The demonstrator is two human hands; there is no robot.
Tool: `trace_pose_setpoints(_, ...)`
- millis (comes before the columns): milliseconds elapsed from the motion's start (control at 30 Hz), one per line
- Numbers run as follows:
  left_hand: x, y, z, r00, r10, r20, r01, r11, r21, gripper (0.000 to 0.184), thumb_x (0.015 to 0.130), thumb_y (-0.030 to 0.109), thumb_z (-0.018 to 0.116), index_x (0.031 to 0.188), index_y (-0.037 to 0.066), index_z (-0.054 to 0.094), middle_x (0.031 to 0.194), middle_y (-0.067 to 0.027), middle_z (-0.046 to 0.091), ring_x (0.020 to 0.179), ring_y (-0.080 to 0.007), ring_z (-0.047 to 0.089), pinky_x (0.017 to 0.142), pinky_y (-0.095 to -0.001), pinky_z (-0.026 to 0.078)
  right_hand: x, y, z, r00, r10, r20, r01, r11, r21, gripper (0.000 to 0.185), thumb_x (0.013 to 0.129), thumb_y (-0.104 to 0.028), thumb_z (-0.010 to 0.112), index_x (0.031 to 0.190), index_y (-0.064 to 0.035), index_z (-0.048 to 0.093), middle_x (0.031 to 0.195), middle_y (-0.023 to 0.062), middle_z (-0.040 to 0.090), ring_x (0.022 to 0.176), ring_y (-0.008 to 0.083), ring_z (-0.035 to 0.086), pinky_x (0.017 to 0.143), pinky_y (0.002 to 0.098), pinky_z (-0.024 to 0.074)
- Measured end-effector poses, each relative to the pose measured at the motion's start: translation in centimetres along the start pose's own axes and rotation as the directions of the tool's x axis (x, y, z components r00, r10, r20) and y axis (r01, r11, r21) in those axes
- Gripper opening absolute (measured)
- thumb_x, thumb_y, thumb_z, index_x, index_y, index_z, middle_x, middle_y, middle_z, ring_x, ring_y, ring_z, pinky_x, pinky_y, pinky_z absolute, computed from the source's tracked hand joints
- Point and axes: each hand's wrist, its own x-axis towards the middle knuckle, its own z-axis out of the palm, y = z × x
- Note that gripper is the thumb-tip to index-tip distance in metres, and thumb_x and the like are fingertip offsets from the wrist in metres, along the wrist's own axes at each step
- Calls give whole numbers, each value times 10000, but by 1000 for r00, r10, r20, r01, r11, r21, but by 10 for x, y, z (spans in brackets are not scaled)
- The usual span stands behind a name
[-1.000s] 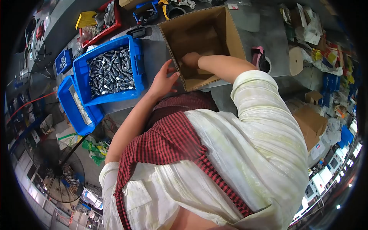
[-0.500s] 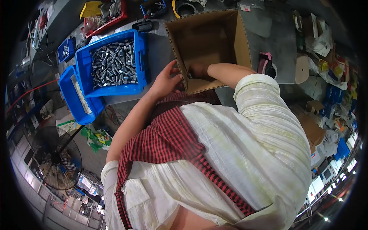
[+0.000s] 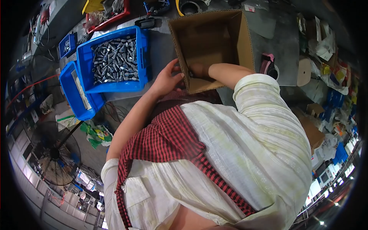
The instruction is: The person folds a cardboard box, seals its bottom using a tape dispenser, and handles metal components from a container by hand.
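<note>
An open cardboard box (image 3: 242, 46) stands tilted at the table's near edge. My right hand (image 3: 199, 70) reaches down inside it, near the left wall; its fingers are in shadow, and a small object shows beside them. Outside the box, at its lower left edge, is my left hand (image 3: 168, 78), with fingers apart and nothing visible in it. To the left sits a blue bin (image 3: 144, 57) filled with several small dark metal parts (image 3: 115, 59).
Against the bin's left side leans a smaller blue bin (image 3: 78, 109). Behind are a red tray (image 3: 128, 12) and a black container (image 3: 145, 23). A pink and black tape dispenser (image 3: 268, 65) lies right of the box. A fan (image 3: 55, 153) stands lower left.
The view has shifted, so the table and box appear slightly higher and further right. My right hand has moved a little within the box. My left hand stays by the box edge.
</note>
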Motion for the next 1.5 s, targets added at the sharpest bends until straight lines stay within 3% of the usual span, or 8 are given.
trace_pose_setpoints(233,-5,0,-5,996,75,-49,-64,979,191,581,901,138,558,1406,76,277,1272,-131,501,921,-213,624,630,-297,541,4,-6,-12,989,-144,-27,143,989,-24,323,710,-196,673,1008,-75,659,1028,193,638,967,335,608,844,410,470)
trace_pose_setpoints(367,-23,-3,-30,988,117,-99,-106,988,115,512,906,148,558,1370,71,355,1233,-109,535,936,-184,616,718,-305,523,-16,-29,-78,978,113,177,-120,992,31,454,727,-261,662,1149,-103,607,1084,189,625,1013,328,596,877,397,462)
trace_pose_setpoints(433,-33,-21,-59,974,164,-156,-150,984,96,492,908,150,556,1358,67,376,1216,-103,544,934,-175,614,723,-296,515,-5,-9,-96,989,148,-3,-147,980,-132,408,759,-203,660,1134,-56,599,1104,146,635,1001,293,607,840,368,487)
trace_pose_setpoints(567,-52,-74,-133,894,259,-367,-187,958,219,440,898,122,544,1318,59,429,1160,-89,568,922,-158,612,726,-270,493,-59,-69,-174,835,173,-523,14,942,335,314,837,-180,615,1074,23,576,983,155,649,886,240,638,745,332,491)
trace_pose_setpoints(733,-65,-125,-207,747,382,-544,-76,862,501,497,834,116,597,1290,24,424,1161,-154,563,971,-244,607,794,-341,492,-94,-212,-182,785,248,-567,260,699,666,213,896,-105,559,1091,-19,567,928,42,616,815,87,584,729,232,471)
trace_pose_setpoints(933,-15,-141,-300,499,761,-416,-5,482,876,613,668,88,631,1239,9,421,1190,-179,517,1016,-357,531,877,-431,442,-41,-302,-101,855,124,-504,129,889,439,197,892,-51,539,1084,-11,562,933,31,602,850,99,577,771,243,475)
trace_pose_setpoints(1133,37,-130,-346,679,723,-129,-82,250,965,830,653,189,678,1379,76,293,1405,-166,353,1310,-348,310,1052,-449,281,2,-359,-52,824,202,-530,-42,954,298,181,853,-83,576,1026,-33,590,945,122,627,850,225,638,704,315,510)
trace_pose_setpoints(1500,59,-133,-363,818,551,-165,1,286,958,785,675,320,675,1346,58,361,1265,-99,460,1201,-270,401,938,-516,341,24,-368,-24,750,455,-480,-207,851,483,168,878,-87,559,1022,-3,581,937,134,636,826,212,650,724,300,505)
